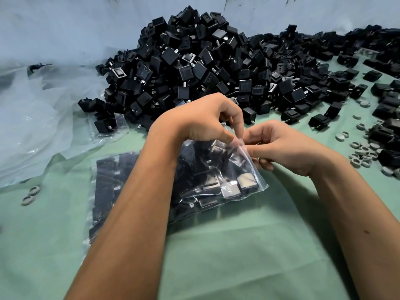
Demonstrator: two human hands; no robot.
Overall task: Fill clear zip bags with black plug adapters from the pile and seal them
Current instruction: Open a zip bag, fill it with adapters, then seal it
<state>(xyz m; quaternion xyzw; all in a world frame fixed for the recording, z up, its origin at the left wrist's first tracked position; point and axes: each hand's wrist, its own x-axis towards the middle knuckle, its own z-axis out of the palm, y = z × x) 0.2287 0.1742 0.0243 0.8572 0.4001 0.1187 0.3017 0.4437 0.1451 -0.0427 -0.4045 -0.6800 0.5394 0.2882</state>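
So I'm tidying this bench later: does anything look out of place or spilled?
Yes. Grey rings lie scattered at the right among loose adapters, and two more sit alone at the left edge. Otherwise both hands, left and right, pinch the bag top normally.

Your left hand point(201, 118) and right hand point(281, 146) are both bare: no gloves, no finger cots, no rings showing on any finger in view. Your left forearm point(134, 204) and right forearm point(350, 204) are uncovered along their whole visible length; no sleeve or cuff edge enters the frame on either side. No watch, strap or bracelet sits at either wrist. Your fingernails, where they show on the right hand, are short and unpainted. A small dark mark shows on your right forearm.
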